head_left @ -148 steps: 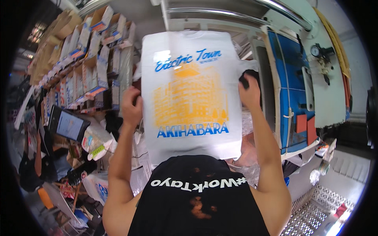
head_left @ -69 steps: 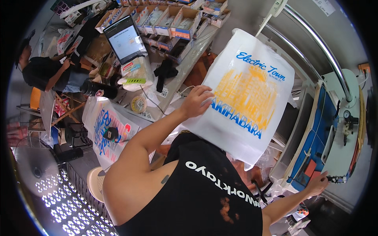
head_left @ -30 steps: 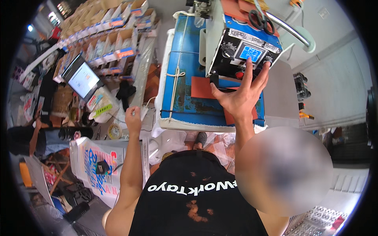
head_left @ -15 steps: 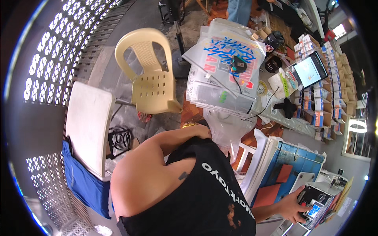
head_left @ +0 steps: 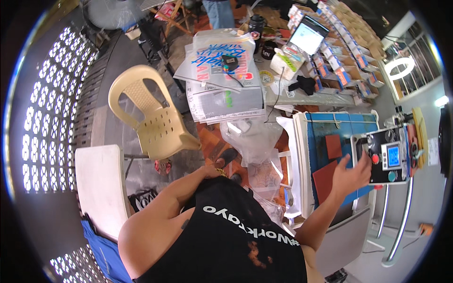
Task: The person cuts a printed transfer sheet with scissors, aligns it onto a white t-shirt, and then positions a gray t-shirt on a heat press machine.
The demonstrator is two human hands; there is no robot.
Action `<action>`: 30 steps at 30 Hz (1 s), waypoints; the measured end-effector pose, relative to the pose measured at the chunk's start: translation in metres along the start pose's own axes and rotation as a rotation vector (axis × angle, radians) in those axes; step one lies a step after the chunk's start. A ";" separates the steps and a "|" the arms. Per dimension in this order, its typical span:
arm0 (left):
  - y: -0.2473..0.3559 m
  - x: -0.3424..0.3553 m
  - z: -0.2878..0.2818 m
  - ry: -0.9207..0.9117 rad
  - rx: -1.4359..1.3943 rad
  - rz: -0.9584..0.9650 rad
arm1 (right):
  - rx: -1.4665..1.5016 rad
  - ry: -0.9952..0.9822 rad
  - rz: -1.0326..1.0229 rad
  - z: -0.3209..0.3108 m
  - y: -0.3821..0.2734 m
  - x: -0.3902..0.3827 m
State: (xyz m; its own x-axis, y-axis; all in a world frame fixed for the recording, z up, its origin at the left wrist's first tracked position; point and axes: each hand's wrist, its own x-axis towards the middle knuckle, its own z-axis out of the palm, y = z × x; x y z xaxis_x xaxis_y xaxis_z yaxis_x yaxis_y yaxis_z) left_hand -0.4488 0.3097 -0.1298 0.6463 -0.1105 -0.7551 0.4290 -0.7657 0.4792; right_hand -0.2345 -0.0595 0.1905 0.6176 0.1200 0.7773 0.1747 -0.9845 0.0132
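My right hand [head_left: 354,175] reaches out with its fingers apart beside a control box [head_left: 383,170]. The box has a black face, a lit blue display, a red button and a green knob. My fingertips are close to the box's near edge; I cannot tell whether they touch it. Beneath the hand lies a blue board [head_left: 343,129] in a white frame, with reddish-brown sheets [head_left: 334,146] on it. My left hand [head_left: 212,172] is at my waist by my black shirt [head_left: 226,226], its fingers hidden. A yellow band shows beside it.
A beige plastic chair [head_left: 160,134] stands left, beyond a white folding table [head_left: 101,188]. Printed plastic sheets [head_left: 226,101] lie stacked ahead, near a laptop [head_left: 309,35] and rows of small boxes [head_left: 342,73]. Metal bars [head_left: 403,226] run below the control box. A fan [head_left: 113,12] stands far left.
My view has turned toward the right. My right hand has drawn back from the box's display to its near edge. My left hand stays at my waist.
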 end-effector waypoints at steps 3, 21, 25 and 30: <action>0.036 0.000 -0.035 -0.012 0.292 0.070 | -0.220 -0.202 0.164 -0.003 -0.014 0.015; 0.238 0.239 -0.479 0.898 0.082 0.177 | -0.525 -0.087 0.280 0.030 -0.027 0.022; 0.248 0.254 -0.508 0.789 0.363 0.197 | -0.582 -0.115 0.280 0.035 -0.029 0.025; 0.251 0.232 -0.503 0.700 0.331 0.600 | -0.660 -0.121 0.330 0.041 -0.032 0.031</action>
State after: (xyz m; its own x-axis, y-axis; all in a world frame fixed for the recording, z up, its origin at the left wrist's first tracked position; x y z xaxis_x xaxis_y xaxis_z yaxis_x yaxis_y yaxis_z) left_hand 0.1267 0.4105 0.0405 0.9736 -0.2203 0.0603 -0.2226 -0.8559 0.4667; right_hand -0.1899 -0.0187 0.1883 0.6446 -0.2196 0.7323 -0.5077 -0.8391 0.1952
